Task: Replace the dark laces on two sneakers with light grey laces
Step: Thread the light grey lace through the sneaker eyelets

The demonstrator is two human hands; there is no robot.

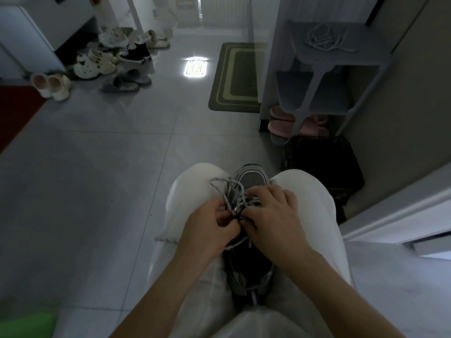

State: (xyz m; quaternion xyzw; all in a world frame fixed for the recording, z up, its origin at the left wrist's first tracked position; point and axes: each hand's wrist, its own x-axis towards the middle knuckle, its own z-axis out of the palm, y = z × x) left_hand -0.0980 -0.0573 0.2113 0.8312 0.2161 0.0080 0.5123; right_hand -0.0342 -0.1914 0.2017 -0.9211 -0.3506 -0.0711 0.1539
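- The sneaker [252, 178] lay in your lap between both thighs, toe pointing away from you and heel toward you.
- Your left hand [210, 225] had curled fingers, with thumb and forefinger pinching the grey lace [225, 200] just above the lacing.
- Your right hand [272, 213] lay over the tongue area with fingers curled. Its tips were closed on the same lace and touched the left fingertips.
- The lace slack formed a loop on your left knee, just beside the toe.
- A dark strand showed between the fingertips. I could not tell whether it was a dark lace or part of the shoe.
- Your trousers [192, 191] were white, and the sneaker was wedged between the legs.
- A grey rack [341, 62] stood ahead on the right against the wall.
- A pale cord coil [325, 37] lay on the rack's top shelf, well apart from the sneaker.
- Pink slippers [280, 125] sat on the rack's bottom level.
- A dark bag [322, 162] was on the floor between the rack and your right knee.
- A green mat [234, 76] lay on the tiles just left of the rack.
- A shoe pile [107, 62] sat far left beside a white cabinet [29, 37].
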